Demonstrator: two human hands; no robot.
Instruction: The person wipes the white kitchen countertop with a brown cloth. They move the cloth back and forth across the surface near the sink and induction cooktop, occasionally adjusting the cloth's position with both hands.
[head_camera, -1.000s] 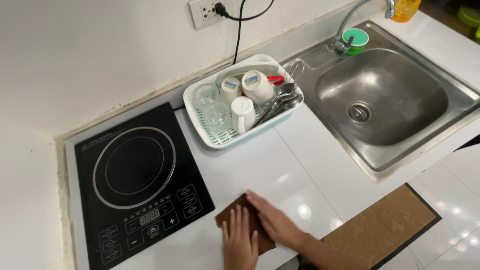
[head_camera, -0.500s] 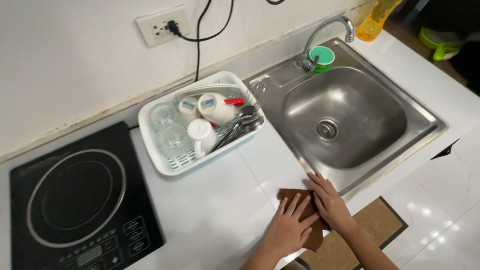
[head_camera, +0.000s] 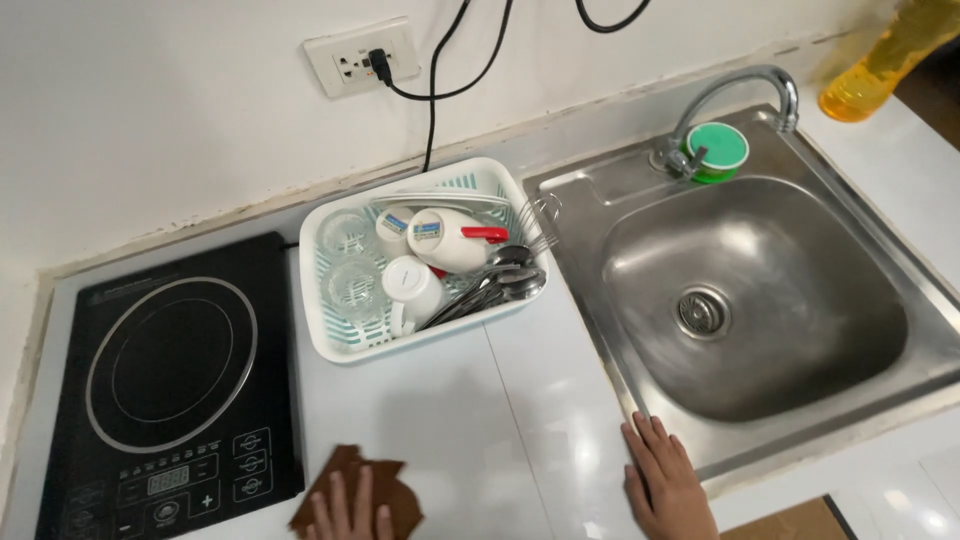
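While our left hand (head_camera: 350, 512) presses flat on the brown cloth (head_camera: 358, 492) down at seven o'clock, fingers spread wide over it and gripping nothing, we see the cloth lying on the white tabletop (head_camera: 470, 420), just beside the front corner of the black induction cooker (head_camera: 165, 385). Our right hand (head_camera: 668, 485) rests at five o'clock, fingers loosely together and flat, empty, touching the tabletop right at the front rim of the steel sink (head_camera: 760, 290). Up at twelve o'clock sits the white dish rack (head_camera: 330, 340), packed with glasses, a white mug (head_camera: 412, 290) and spoons (head_camera: 495, 285). At two o'clock the tap (head_camera: 735, 90) curves over a green round tub (head_camera: 716, 150). A yellow bottle (head_camera: 890, 60) stands at the far corner, probably dish soap, though it's cut off. A black cord runs from the wall socket (head_camera: 362, 62).
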